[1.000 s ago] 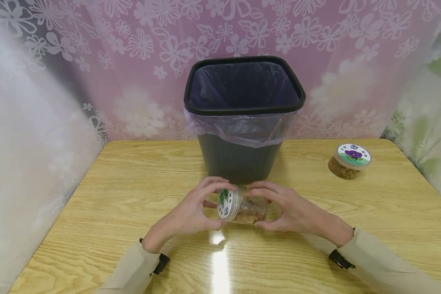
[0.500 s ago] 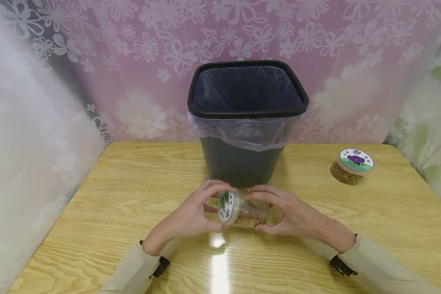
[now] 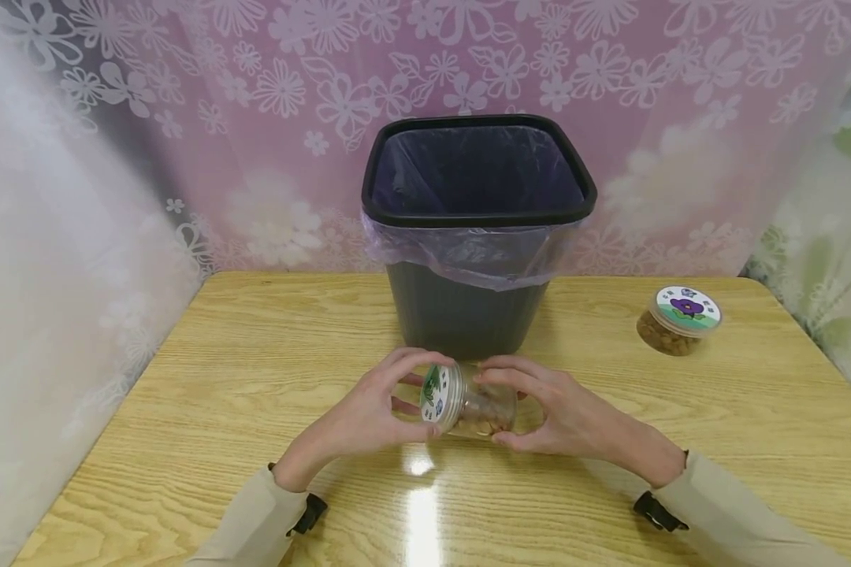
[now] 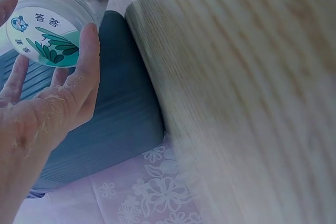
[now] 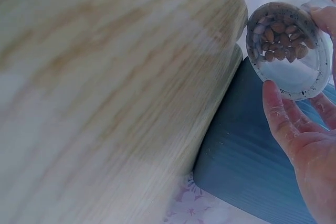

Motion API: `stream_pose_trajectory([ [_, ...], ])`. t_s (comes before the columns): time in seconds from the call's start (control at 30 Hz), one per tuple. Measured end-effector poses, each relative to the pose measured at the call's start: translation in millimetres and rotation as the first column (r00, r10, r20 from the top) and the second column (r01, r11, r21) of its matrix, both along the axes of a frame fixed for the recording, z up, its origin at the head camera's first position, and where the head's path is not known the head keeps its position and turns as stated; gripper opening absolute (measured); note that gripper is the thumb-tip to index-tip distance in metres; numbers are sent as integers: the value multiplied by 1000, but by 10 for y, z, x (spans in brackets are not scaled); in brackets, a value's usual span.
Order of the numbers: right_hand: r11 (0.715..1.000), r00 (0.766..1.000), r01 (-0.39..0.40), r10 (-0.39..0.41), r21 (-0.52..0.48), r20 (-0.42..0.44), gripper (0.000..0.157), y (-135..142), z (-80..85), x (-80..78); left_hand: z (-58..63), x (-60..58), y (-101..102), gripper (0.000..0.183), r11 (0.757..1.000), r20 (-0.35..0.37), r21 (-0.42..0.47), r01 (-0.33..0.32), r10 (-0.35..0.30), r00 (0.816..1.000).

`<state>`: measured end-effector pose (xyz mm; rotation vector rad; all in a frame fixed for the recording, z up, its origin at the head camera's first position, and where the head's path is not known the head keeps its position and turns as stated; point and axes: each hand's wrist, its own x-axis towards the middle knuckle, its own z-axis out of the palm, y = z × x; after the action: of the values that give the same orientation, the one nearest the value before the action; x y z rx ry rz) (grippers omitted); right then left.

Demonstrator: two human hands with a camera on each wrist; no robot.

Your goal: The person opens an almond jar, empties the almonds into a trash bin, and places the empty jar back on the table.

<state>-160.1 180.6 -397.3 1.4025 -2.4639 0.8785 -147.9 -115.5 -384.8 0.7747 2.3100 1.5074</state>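
Observation:
A clear plastic jar (image 3: 488, 403) lies on its side, low over the table in front of a bin. My left hand (image 3: 358, 411) grips it by the screw lid (image 3: 436, 394), thumb on the near side and fingers over the top. The base end is held the same way by my right hand (image 3: 574, 405). The left wrist view shows the lid's label (image 4: 50, 40), white and green with leaves. Through the jar's bottom in the right wrist view, brown almond-like nuts (image 5: 283, 40) lie gathered at one side.
Behind the jar stands a dark bin (image 3: 468, 315) with a black rim and a purple liner bag (image 3: 482, 256). A shorter jar (image 3: 679, 321), its lid bearing a purple flower, sits at the back right of the wooden table (image 3: 269, 331). Floral curtains (image 3: 269, 157) hang around.
Both hands keep their hold on the jar, which stays almost in place. The head view has shifted slightly.

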Motion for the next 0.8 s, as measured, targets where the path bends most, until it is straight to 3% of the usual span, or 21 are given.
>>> stream_pose_trajectory([
  [0.27,1000,1000,-2,2,0,1,75,-1,0,0,6,9,4,71,1000,58,-5,-29,29,998],
  [0.8,1000,1000,12,-12,-6,2,75,15,-14,6,31,0,19,70,999,59,-40,-32,34,998],
])
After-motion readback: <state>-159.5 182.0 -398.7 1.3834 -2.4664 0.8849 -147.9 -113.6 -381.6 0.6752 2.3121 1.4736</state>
